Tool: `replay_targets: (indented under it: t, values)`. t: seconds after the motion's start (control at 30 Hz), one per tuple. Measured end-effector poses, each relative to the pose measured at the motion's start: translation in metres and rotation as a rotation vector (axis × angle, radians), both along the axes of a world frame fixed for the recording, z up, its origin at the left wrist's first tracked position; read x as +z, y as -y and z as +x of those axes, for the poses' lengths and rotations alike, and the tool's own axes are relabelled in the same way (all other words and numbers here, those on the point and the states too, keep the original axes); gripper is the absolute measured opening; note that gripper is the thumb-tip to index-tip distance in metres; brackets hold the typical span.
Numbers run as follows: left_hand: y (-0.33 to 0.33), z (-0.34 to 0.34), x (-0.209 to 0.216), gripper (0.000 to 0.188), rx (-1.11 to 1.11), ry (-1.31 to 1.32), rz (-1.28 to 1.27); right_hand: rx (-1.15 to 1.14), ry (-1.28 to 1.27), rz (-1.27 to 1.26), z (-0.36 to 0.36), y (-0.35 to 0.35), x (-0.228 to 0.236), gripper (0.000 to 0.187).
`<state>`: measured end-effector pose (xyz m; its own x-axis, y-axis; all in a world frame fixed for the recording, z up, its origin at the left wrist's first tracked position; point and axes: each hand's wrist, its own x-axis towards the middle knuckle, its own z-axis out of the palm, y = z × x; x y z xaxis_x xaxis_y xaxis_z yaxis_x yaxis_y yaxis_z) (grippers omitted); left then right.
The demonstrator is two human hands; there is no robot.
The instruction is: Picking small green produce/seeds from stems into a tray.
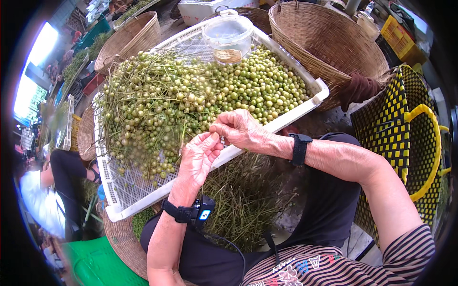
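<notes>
My left hand (pixel 196 158) and my right hand (pixel 242 130) meet above the near edge of a white mesh tray (pixel 128 194). Thumb and fingers are pinched together on both, around something small and pale between the fingertips that I cannot make out. Under and beyond them lies a heap of small round green fruits still on thin stems (pixel 148 97), filling the tray's left and middle. Loose green fruits (pixel 260 86) cover its right side. A clear plastic tub (pixel 228 35) stands at the tray's far end.
Large wicker baskets (pixel 329 40) stand beyond the tray. A black-and-yellow woven bag (pixel 381 138) is at my right. Stripped stems (pixel 238 200) pile up below, between my legs. A green plastic object (pixel 102 262) lies at lower left, near another seated person (pixel 43 200).
</notes>
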<state>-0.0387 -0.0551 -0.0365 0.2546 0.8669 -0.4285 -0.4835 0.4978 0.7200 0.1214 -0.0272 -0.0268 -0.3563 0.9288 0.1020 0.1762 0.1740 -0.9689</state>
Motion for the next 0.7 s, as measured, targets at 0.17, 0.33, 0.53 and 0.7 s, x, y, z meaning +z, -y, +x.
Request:
replay_targets:
  t: [0.17,0.33,0.53,0.7]
  values:
    - [0.003,-0.003,0.023,0.011,-0.079,0.029,0.07,-0.186,-0.119,-0.013,0.013,0.0,0.018,0.025]
    - [0.017,-0.001,0.036,0.014,-0.373,-0.255,0.185,0.16,0.172,-0.043,0.048,0.01,0.037,0.017]
    - [0.036,-0.005,0.013,0.016,-0.599,-0.523,0.111,0.64,0.561,0.214,0.061,0.045,0.0,0.021]
    - [0.051,0.0,-0.009,0.013,-0.668,-0.608,0.134,0.835,0.953,0.117,0.056,0.05,-0.008,0.039]
